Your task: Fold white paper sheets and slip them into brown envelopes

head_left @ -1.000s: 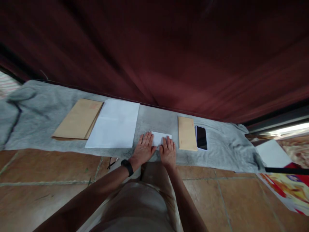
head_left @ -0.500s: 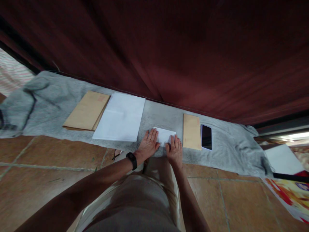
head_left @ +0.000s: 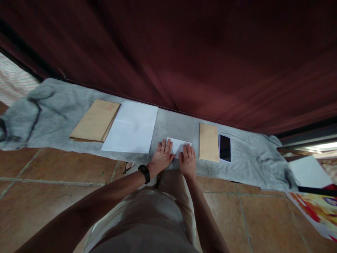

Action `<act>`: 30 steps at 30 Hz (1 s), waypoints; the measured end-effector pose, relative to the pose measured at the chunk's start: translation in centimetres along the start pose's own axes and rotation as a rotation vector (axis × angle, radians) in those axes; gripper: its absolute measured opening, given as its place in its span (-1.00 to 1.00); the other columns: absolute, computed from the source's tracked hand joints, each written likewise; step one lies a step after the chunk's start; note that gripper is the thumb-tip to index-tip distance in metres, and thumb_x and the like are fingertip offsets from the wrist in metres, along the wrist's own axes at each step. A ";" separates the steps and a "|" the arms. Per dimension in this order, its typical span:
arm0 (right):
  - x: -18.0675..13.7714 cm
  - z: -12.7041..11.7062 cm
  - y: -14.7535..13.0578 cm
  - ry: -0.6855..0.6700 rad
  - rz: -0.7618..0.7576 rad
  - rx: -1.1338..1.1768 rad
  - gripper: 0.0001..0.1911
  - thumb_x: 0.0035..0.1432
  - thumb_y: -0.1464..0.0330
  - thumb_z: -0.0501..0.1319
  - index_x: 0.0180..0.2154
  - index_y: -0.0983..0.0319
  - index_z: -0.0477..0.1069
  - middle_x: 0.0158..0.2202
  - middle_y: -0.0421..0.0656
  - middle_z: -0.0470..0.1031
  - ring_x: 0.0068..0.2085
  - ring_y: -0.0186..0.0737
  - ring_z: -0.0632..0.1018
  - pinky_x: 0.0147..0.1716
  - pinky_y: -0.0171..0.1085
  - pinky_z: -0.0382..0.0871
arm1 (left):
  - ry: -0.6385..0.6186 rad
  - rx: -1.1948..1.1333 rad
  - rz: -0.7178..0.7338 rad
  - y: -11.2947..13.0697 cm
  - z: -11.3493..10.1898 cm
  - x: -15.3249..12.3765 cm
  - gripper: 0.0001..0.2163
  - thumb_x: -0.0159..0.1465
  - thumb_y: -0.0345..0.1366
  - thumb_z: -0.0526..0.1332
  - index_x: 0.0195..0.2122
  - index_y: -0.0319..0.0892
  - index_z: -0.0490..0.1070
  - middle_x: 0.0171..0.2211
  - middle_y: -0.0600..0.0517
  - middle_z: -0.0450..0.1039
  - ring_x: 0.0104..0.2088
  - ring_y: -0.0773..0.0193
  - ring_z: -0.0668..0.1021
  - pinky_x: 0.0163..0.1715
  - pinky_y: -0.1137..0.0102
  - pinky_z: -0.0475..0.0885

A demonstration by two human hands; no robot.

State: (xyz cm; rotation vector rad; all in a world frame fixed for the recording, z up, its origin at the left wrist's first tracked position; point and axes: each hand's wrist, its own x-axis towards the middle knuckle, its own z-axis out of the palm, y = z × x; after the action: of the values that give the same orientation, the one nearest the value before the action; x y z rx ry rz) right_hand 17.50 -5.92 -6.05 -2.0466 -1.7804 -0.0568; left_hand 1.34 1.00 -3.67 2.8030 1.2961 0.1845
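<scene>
A small folded white paper [head_left: 178, 144] lies flat on the grey cloth in front of me. My left hand [head_left: 162, 156] rests on its left end, palm down with the fingers stretched out. On the right end lies my right hand [head_left: 187, 161], also flat, its fingers extended over the paper. The hands cover the paper's two lower corners. Left of them is a stack of white paper sheets [head_left: 131, 128]. To the right lies a brown envelope [head_left: 208, 142].
Several brown envelopes [head_left: 94, 121] are stacked at the left, touching the white sheets. A phone [head_left: 225, 148] lies right of the single envelope. The grey cloth [head_left: 176, 121] covers a narrow bench. Behind it hangs a dark red curtain [head_left: 184, 63].
My right hand has slid slightly left over the folded paper. My left hand stays nearly in place. The stacks, envelope and phone have not moved on the cloth.
</scene>
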 end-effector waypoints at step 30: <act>1.3 0.8 -0.9 0.007 -0.003 -0.068 -0.47 0.44 0.20 0.01 0.34 0.25 0.21 0.39 0.09 0.18 0.36 0.06 0.23 0.29 0.07 0.11 | 0.082 -0.061 0.025 -1.0 0.6 -0.5 -0.41 0.43 -0.13 0.02 0.37 -0.43 0.10 0.41 -0.30 0.07 0.43 0.01 0.12 0.39 0.08 0.05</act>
State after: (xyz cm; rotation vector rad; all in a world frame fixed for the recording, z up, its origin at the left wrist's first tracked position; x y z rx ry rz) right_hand 16.63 -4.30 -6.14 -2.0883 -1.8006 -0.1263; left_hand 0.33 1.30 -4.36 2.7884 1.2493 0.3377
